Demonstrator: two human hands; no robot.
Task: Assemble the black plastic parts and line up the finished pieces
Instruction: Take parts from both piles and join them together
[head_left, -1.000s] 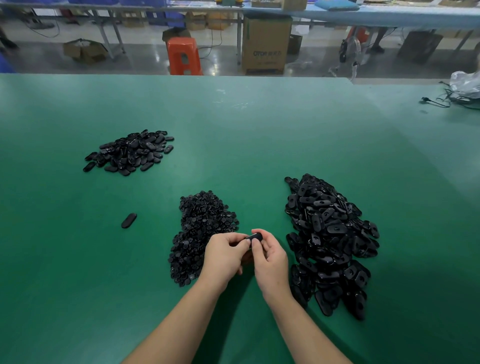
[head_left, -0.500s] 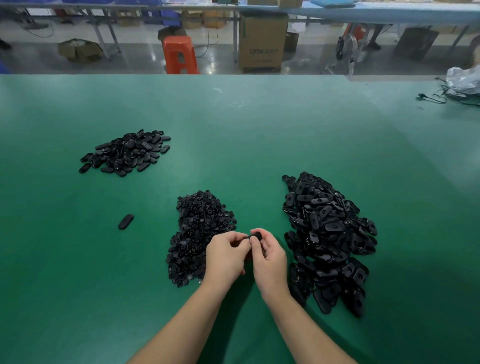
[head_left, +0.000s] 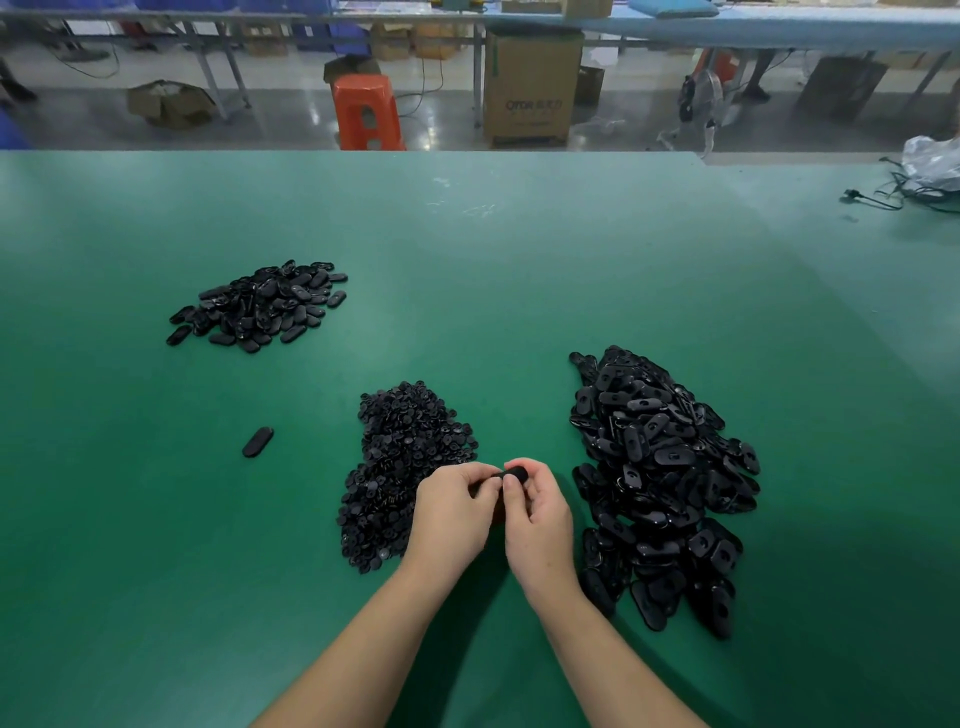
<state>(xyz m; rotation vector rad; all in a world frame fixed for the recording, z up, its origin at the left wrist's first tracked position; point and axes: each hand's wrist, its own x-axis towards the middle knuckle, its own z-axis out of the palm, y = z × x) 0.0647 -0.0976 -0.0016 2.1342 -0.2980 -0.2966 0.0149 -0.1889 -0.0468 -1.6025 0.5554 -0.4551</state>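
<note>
My left hand (head_left: 453, 512) and my right hand (head_left: 535, 512) meet at the fingertips and together pinch one small black plastic part (head_left: 513, 473) above the green table (head_left: 467, 260). Most of that part is hidden by my fingers. A heap of small round black pieces (head_left: 402, 457) lies just left of my hands. To the right sits a larger heap of black oval shells (head_left: 660, 478). A flatter pile of black oval pieces (head_left: 262, 306) lies at the far left. One single oval piece (head_left: 257, 442) lies alone between that pile and the round pieces.
Black cables (head_left: 893, 195) and a clear plastic bag (head_left: 932, 161) lie at the table's far right corner. Beyond the far edge stand an orange stool (head_left: 368, 111) and a cardboard box (head_left: 532, 88) on the floor.
Both hands stay together on the part; the fingers have shifted only slightly around it. The piles have not moved.
</note>
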